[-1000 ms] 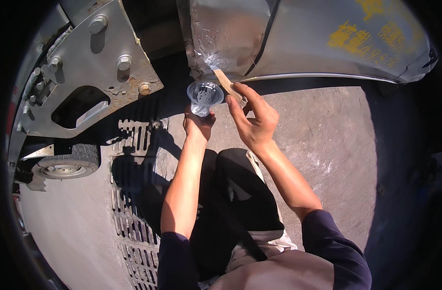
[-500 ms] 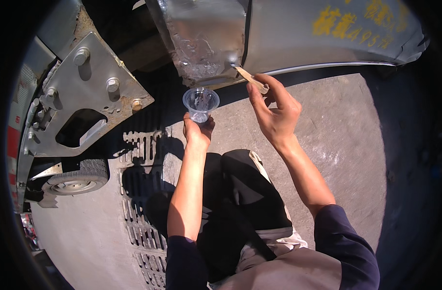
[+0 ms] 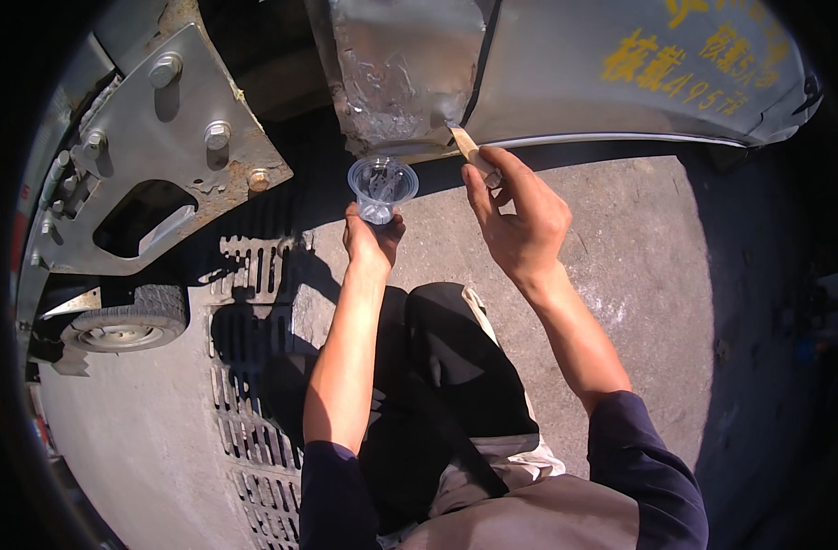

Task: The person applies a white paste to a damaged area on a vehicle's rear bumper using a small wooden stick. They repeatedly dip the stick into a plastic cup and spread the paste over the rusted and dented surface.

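My left hand (image 3: 371,236) grips a small clear plastic cup (image 3: 382,186) from below, with some shiny translucent material inside. In my right hand (image 3: 520,215), between thumb and fingers, is a flat pale wooden stick (image 3: 467,147). Its far tip, smeared with something pale, meets the lower part of a silvery metal panel (image 3: 401,64), just left of a dark seam. That panel's surface is crinkled and rough low down. The cup hangs just below the panel's lower edge, left of the stick.
A steel bracket (image 3: 199,82) with several bolts and rust is at upper left, above a tyre (image 3: 121,332). A grey body panel (image 3: 556,101) with yellow markings runs rightward. A drain grate (image 3: 240,412), concrete slab (image 3: 630,321) and my bent knees are below.
The stick's tip has shifted right along the metal panel toward the seam, and my right hand has moved right, away from the cup. The view has also swayed slightly.
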Motion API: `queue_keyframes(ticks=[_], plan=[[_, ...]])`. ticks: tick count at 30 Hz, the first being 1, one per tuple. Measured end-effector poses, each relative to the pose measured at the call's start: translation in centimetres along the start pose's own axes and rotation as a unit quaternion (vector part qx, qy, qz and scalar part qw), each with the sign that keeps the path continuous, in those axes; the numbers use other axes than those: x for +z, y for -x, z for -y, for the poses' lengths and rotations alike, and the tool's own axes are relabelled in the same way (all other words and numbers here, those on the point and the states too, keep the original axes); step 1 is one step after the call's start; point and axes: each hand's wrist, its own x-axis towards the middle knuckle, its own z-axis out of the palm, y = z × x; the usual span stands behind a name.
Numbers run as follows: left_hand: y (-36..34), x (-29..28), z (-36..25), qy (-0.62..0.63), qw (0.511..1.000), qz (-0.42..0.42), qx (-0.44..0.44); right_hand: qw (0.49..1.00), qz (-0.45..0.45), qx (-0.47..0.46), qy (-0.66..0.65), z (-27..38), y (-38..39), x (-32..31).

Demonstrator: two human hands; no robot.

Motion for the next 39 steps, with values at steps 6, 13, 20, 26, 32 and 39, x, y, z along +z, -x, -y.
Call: queue_keyframes(ticks=[6,13,20,26,32,39], plan=[[0.0,-0.1,0.1,0.002,1.000,-0.016,-0.002,0.999,-0.048,-0.020,-0.015,-0.7,-1.5,0.9],[-0.3,-0.1,-0.2,0.002,1.000,0.004,0.002,0.997,0.003,0.037,-0.063,0.9,-1.0,0.1],[-0.3,-0.3,0.0,0.014,1.000,-0.006,-0.008,0.974,0.078,0.128,-0.172,0.2,-1.4,2.9],[-0.5,-0.6,-0.2,0.000,1.000,0.006,-0.001,0.969,-0.018,0.106,-0.223,-0.2,-3.3,2.7],[-0.6,-0.5,0.1,0.026,1.000,-0.003,-0.003,0.983,0.008,0.074,-0.169,1.2,-2.1,2.5],[-0.6,-0.6,-0.1,0.016,1.000,0.009,-0.004,0.978,-0.028,0.065,-0.198,1.1,-3.7,2.8]])
